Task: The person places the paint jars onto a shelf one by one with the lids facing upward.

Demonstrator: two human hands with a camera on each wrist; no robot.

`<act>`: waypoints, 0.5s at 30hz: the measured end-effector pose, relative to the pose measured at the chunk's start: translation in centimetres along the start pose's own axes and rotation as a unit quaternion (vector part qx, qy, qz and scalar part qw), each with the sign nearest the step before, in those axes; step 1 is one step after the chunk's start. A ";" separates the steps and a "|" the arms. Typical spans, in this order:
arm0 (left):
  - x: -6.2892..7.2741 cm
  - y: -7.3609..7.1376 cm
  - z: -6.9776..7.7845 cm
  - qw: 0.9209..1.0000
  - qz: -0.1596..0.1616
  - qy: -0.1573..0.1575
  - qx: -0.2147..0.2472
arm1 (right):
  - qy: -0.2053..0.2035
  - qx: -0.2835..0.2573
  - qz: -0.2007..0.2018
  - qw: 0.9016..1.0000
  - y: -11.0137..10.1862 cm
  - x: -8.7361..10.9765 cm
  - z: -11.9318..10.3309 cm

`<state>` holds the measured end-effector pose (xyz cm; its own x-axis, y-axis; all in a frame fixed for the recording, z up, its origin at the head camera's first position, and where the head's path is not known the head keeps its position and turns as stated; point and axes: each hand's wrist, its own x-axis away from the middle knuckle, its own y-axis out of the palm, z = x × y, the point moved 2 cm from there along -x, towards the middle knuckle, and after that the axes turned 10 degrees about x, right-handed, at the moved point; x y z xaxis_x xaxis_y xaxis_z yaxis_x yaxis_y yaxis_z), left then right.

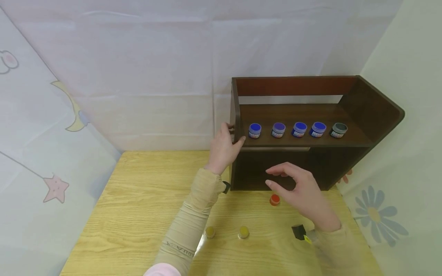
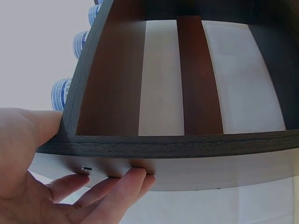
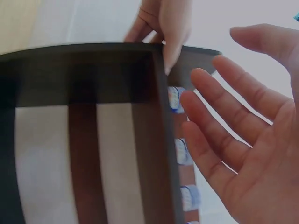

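Note:
A dark brown two-tier wooden shelf (image 1: pixel 304 111) stands on the table against the back wall. My left hand (image 1: pixel 223 150) grips its left side panel (image 2: pixel 187 145), thumb at the front edge and fingers along the outer face. My right hand (image 1: pixel 304 191) is held in front of the lower tier, fingers apart from the thumb and nothing between them. On the upper tier is a row of small paint jars: a blue jar (image 1: pixel 254 130) nearest my left thumb, a purple-lidded jar (image 1: pixel 278 130), more blue ones, and a dark grey jar (image 1: pixel 338 130) at the right end.
A red-lidded jar (image 1: pixel 274 199) sits on the table before the shelf, near my right thumb. Two yellow-lidded jars, the left one (image 1: pixel 210 232) and the right one (image 1: pixel 243 232), stand nearer the front. The table (image 1: pixel 145 199) meets a patterned wall covering (image 1: pixel 45 126) at left.

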<state>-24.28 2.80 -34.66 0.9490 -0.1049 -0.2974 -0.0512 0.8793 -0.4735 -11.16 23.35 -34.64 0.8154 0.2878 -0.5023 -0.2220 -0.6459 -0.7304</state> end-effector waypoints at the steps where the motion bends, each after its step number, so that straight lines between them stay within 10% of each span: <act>1: 0.0 0.0 0.0 1.000 0.001 -0.001 0.000 | 0.005 -0.007 -0.012 1.000 0.4 0.1 0.0; 15: 0.2 0.0 0.1 1.000 0.004 0.003 -0.002 | 0.071 -0.085 -0.171 0.979 8.4 1.7 0.7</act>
<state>-24.08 2.86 -34.63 0.9467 -0.0998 -0.3061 -0.0606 0.8785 -0.4739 -11.97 18.92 -41.94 0.8949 0.4150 -0.1640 0.1592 -0.6404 -0.7514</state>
